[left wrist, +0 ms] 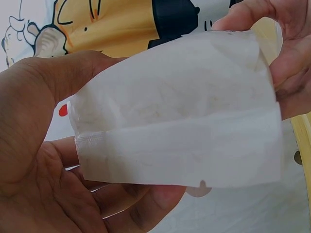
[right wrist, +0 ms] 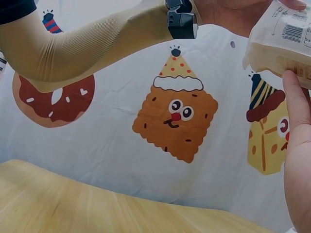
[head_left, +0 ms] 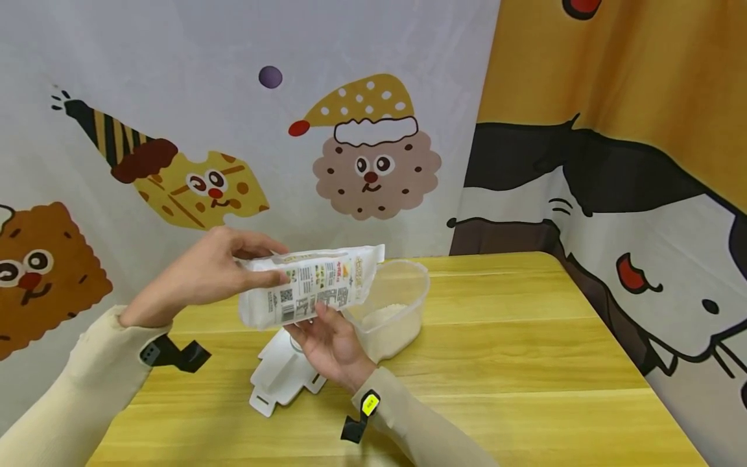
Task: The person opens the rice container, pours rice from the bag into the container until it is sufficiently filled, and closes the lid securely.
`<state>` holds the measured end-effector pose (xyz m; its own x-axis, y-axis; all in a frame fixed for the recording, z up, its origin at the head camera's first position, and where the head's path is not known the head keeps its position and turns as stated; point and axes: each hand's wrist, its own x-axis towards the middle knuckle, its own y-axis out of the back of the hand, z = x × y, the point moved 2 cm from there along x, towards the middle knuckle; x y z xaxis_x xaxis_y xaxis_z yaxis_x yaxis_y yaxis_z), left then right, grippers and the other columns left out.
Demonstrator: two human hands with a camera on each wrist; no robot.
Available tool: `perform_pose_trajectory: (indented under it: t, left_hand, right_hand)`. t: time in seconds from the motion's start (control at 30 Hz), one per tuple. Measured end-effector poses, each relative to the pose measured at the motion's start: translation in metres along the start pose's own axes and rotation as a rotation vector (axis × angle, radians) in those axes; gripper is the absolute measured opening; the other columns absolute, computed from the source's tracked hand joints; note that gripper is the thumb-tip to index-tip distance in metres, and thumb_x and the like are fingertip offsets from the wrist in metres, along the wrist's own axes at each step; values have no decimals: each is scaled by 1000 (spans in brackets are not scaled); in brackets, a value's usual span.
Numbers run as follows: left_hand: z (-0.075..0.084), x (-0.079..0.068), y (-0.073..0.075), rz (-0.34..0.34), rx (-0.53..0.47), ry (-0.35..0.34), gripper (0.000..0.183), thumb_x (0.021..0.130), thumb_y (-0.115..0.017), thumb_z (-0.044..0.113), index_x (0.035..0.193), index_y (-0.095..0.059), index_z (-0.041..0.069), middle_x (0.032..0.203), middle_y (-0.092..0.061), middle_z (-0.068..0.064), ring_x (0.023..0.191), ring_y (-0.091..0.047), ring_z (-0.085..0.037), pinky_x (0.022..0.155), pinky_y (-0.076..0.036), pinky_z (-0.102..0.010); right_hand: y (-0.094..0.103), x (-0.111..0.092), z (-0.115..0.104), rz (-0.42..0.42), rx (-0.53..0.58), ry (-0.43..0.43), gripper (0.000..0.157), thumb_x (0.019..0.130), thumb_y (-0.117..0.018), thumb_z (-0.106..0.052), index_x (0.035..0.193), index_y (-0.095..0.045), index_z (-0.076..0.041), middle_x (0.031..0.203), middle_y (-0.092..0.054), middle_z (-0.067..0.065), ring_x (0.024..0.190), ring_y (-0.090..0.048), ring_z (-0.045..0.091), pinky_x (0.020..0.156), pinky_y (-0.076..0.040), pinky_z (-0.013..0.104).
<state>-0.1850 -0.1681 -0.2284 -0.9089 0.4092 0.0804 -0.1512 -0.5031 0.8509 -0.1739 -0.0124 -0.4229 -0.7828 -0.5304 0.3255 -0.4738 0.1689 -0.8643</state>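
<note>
A white paper-like packet (head_left: pixel 306 285) with printed text and a barcode is held above the table, lying nearly sideways. My left hand (head_left: pixel 213 272) grips its left end, thumb on the printed face. From below, my right hand (head_left: pixel 335 347) holds the packet's lower edge with the thumb against the print. The packet's plain, seamed side (left wrist: pixel 175 121) fills the left wrist view. Just behind its right end stands a clear plastic container (head_left: pixel 415 288) partly filled with white grains (head_left: pixel 385 324). Whether anything pours from the packet cannot be seen.
A white plastic lid (head_left: pixel 283 373) with side clips lies on the wooden table (head_left: pixel 525 363), left of the container and partly under my right hand. A curtain (head_left: pixel 233 65) with cartoon prints hangs behind the table.
</note>
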Motion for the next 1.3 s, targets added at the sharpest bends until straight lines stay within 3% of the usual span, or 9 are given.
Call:
perform_pose_trajectory:
  t: [0.6, 1.3]
  left_hand:
    - [2, 2, 0, -23, -15, 24, 41, 86, -83, 39, 120, -75, 17, 102, -79, 0, 88, -71, -13, 75, -53, -32]
    - [5, 6, 4, -25, -18, -22, 37, 86, -84, 33, 117, -76, 14, 99, -79, -1, 81, -71, -10, 68, -55, -27]
  right_hand:
    - [0, 1, 0, -13, 4, -6, 54, 101, -66, -24, 150, -43, -29, 149, -51, -3, 138, -51, 16, 121, -38, 34]
    - [-3, 2, 1, -12, 19, -4, 48, 101, -64, -23, 146, -47, -27, 147, -52, -3, 137, -51, 15, 120, -38, 33]
